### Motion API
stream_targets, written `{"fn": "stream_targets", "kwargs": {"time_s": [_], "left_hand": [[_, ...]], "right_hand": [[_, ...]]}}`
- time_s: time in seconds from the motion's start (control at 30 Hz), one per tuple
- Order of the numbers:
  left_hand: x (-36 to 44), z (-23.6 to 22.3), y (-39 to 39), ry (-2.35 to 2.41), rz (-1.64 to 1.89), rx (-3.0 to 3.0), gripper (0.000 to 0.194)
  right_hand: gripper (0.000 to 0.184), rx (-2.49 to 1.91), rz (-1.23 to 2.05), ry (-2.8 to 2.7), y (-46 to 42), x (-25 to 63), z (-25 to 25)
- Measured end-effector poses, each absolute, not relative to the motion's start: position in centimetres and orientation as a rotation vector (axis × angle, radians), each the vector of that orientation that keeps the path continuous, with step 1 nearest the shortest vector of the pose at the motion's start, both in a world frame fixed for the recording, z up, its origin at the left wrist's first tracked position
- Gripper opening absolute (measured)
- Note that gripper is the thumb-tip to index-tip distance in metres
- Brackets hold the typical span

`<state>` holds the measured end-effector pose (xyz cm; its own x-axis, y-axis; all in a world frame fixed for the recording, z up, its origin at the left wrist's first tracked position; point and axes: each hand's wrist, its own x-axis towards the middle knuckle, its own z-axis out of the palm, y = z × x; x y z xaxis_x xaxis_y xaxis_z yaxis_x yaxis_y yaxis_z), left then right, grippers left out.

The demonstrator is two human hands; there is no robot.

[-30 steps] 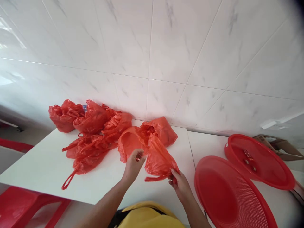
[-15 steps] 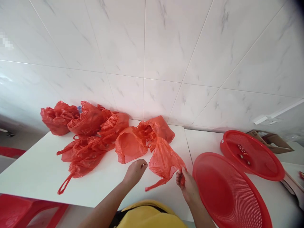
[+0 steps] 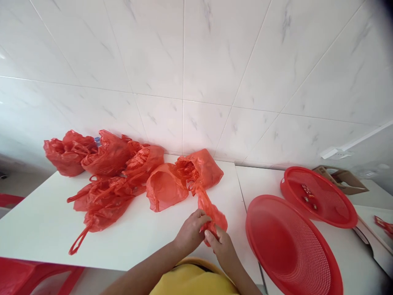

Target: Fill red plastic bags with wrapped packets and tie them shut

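Note:
Both my hands meet at the near edge of the white table (image 3: 43, 229). My left hand (image 3: 192, 229) and my right hand (image 3: 221, 246) are closed on the same crumpled red plastic bag (image 3: 215, 213), bunching it between them. Just behind it lie an open red bag (image 3: 164, 188) and another red bag (image 3: 202, 170) against the wall. A heap of several more red bags (image 3: 104, 176) covers the left part of the table, one with a loose handle (image 3: 76, 243) trailing toward the front edge.
Two red round perforated baskets stand on the right, the nearer one (image 3: 291, 250) tilted up and the farther one (image 3: 319, 196) behind it. A cardboard box (image 3: 344, 178) sits at the far right. A red stool (image 3: 27, 276) shows below left. White tiled wall behind.
My hands have come together on the red bag, which was spread out between them before and is now gathered into a small bunch. The view has drifted slightly right.

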<state>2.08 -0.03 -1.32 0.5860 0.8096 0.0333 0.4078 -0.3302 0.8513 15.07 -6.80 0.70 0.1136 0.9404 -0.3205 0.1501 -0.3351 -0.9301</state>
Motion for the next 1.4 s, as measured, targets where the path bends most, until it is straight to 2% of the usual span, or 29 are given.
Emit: {"fn": "stream_targets", "kwargs": {"time_s": [0.1, 0.23, 0.33, 0.5, 0.7, 0.8, 0.93, 1.03, 1.3, 1.33, 1.4], "left_hand": [[2.2, -1.3, 0.2, 1.081, 0.67, 1.708, 0.019], [2.0, -1.0, 0.2, 1.047, 0.705, 1.225, 0.011], [1.7, -0.7, 0.1, 0.884, 0.742, 0.924, 0.01], [0.1, -0.8, 1.4, 0.865, 0.892, 0.571, 0.016], [-1.9, -1.6, 2.8, 0.896, 1.008, 0.435, 0.011], [-2.2, -1.9, 3.0, 0.915, 1.033, 0.391, 0.01], [-2.3, -2.1, 3.2, 0.954, 1.059, 0.335, 0.011], [-2.8, -1.8, 3.1, 0.983, 0.992, 0.396, 0.02], [-4.4, -0.3, 2.1, 1.016, 0.42, 1.052, 0.056], [-4.2, -0.6, 2.1, 1.101, 0.389, 1.146, 0.054], [-3.6, -1.5, 2.1, 1.28, 0.366, 1.301, 0.031]], "right_hand": [[0.037, -1.514, 1.227, -1.132, -6.9, 15.2, 0.8], [0.042, -1.432, 1.23, -1.118, -6.8, 15.4, 0.0], [0.043, -1.549, 1.122, -1.184, -6.7, 16.0, -1.7], [0.037, -1.902, 0.667, -1.443, -6.8, 18.2, -4.3], [0.025, -2.132, 0.201, -1.785, -7.0, 20.6, -4.1], [0.03, -2.133, 0.113, -1.963, -7.2, 21.4, -3.9], [0.034, -2.114, 0.13, -2.066, -7.5, 22.1, -3.8], [0.034, -2.124, 0.2, -2.067, -7.6, 22.8, -3.7], [0.035, -2.071, 0.414, -2.201, -7.1, 23.1, -4.3], [0.035, -2.059, 0.437, -2.222, -7.0, 22.9, -4.4], [0.035, -2.036, 0.464, -2.254, -6.9, 22.6, -4.5]]}}
